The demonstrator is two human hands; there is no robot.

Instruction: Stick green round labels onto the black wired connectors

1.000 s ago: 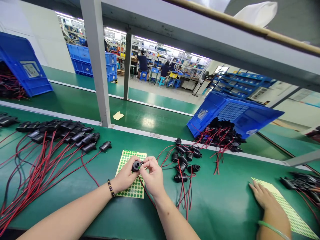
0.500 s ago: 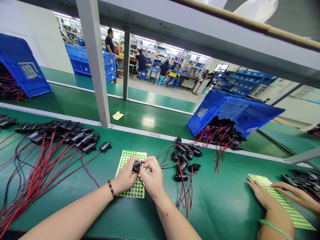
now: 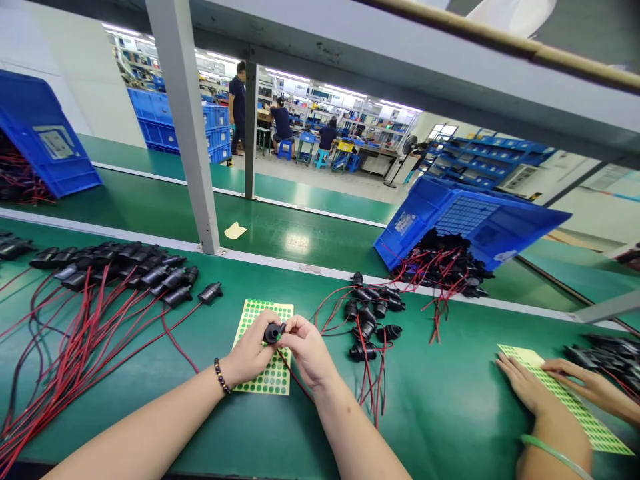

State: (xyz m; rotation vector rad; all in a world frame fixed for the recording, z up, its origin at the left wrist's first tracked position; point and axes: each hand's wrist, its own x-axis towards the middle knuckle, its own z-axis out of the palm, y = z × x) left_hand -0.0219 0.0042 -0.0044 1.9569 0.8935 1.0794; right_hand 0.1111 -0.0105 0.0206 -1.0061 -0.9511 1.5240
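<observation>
My left hand (image 3: 253, 347) is wrapped round a small black pump (image 3: 273, 333), its round nozzle end facing me. My right hand (image 3: 305, 347) pinches at the pump's side spout with thumb and index finger. A speck of green shows beside the right thumb tip; whether it is stuck on the pump I cannot tell. A red and black wire runs down from the pump under my right hand. Beneath both hands lies a sheet of round green stickers (image 3: 273, 382). Several pumps with wires (image 3: 367, 325) lie to the right, and a larger row of pumps (image 3: 145, 267) to the left.
A tipped blue crate (image 3: 407, 223) spills pumps at the back right; another blue crate (image 3: 65, 153) leans at the left. A grey post (image 3: 187, 127) rises from the bench. At the right, a co-worker's hands (image 3: 525, 387) rest on another sticker sheet (image 3: 595, 427).
My right hand has turned slightly and its fingers have straightened a little at the pump. My left hand stays nearly still. A standing person in the background has moved right.
</observation>
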